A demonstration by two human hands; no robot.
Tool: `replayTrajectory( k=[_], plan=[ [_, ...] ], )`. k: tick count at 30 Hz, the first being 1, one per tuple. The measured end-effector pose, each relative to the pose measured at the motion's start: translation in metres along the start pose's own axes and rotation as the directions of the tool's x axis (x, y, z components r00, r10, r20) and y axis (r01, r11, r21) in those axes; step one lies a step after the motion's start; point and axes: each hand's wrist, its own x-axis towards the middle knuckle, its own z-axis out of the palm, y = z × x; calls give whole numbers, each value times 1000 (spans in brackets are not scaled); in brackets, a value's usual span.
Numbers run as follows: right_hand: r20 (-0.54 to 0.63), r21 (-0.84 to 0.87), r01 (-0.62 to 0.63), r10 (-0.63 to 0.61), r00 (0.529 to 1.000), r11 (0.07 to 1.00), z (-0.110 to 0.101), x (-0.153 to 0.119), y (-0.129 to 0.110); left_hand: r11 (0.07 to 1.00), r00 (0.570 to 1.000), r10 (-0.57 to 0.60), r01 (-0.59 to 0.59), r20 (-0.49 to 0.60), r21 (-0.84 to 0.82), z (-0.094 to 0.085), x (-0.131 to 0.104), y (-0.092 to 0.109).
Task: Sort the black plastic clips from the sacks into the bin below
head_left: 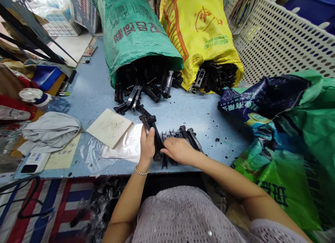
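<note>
Gripping hand: through the head view, I am clasping a long, narrow, hard-looking black part in my left hand, tilted over the speckled blue counter.
Row hand: my right hand is curling beside its lower end, over a row of similar black pieces; I cannot tell whether it is pinching anything.
Steady part: I am judging that firm left support and light right pressure are suiting it.
</note>
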Motion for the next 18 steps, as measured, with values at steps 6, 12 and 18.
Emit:
replayTrajectory(
  k=[6, 12, 18],
  plan=[
    [-81, -109, -156, 147, 986, 982, 19, -50, 12, 967, 988, -30, -10, 150, 256, -16, -17, -27],
    [-253, -224, -295, 237, 938, 929, 18, -85, 71, 954, 948, -104, 9, 302, 298, -4, -32, -62],
    [-313, 128, -230, 260, 914, 965, 17, -92, 26, 981, 981, -174, 164, 91, 108, 10, -48, -51]
  ],
)
